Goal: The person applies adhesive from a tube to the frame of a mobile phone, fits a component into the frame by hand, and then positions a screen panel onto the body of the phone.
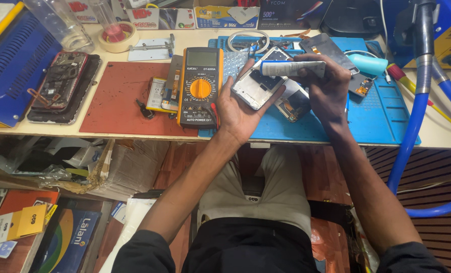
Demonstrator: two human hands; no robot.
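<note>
The left grip (pixel 238 103) is cupped palm-up, its fingers curled around the edges of an opened phone frame (pixel 258 81) that it holds tilted above the front edge of the desk (pixel 134 130). The right grip (pixel 326 81) is pressed together around a white tube (pixel 291 68) with a blue cap end, held level with its tip over the upper part of the phone frame. Both hands hover above a blue work mat (pixel 377 116) that covers the right part of the desk. Just under the hands, on the mat, lies another dismantled phone part (pixel 293 103). Just left of the left hand sits a yellow multimeter (pixel 200 86), leaning partly over a red mat (pixel 119 98). Further left, near the desk's left edge, an opened phone (pixel 61 81) lies with its insides showing. A roll of tape (pixel 117 36) stands toward the back left.
</note>
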